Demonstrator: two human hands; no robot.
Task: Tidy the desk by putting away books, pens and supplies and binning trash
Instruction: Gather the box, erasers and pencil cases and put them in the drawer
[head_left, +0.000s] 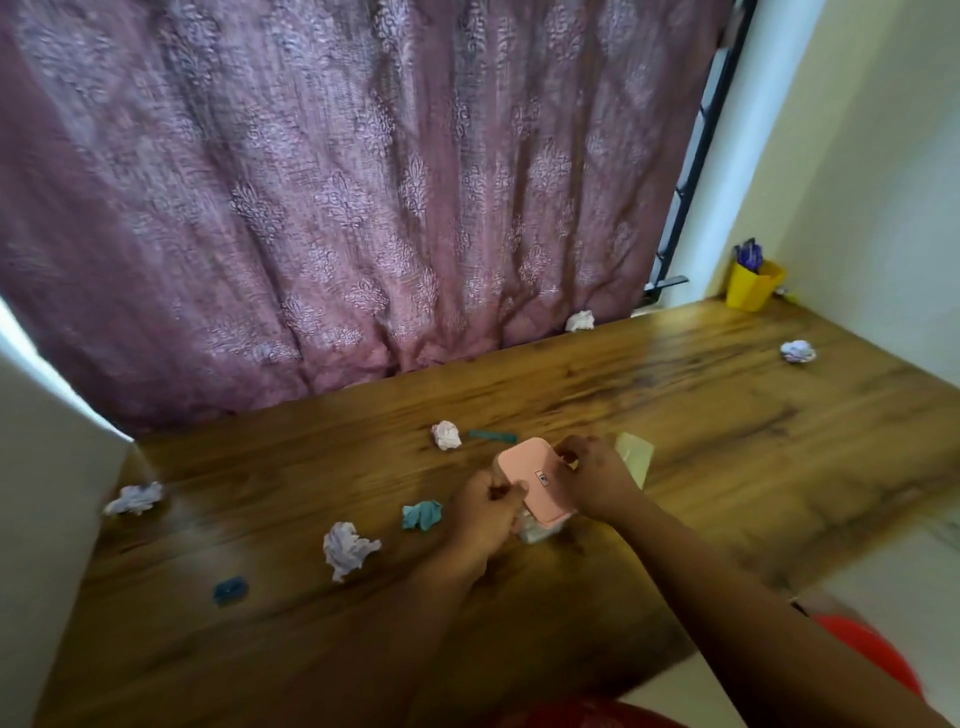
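A pink lidded box (532, 480) with a clear base sits at the middle of the wooden desk (701, 415). My left hand (488, 512) grips its near left corner with curled fingers. My right hand (592, 480) holds its far right edge, fingers curled over the lid. Crumpled paper balls lie around: one white (447, 435) behind the box, one (349, 548) at the front left, one (134, 499) at the far left, one (580, 321) by the curtain, one (798, 351) at the right. A crumpled teal scrap (421, 515) lies beside my left hand.
A yellow pen cup (753, 286) with purple pens stands in the back right corner. A small blue item (230, 591) lies front left, a teal strip (491, 435) behind the box, yellowish paper (636, 454) under my right hand. A red object (872, 649) sits below the desk's right edge.
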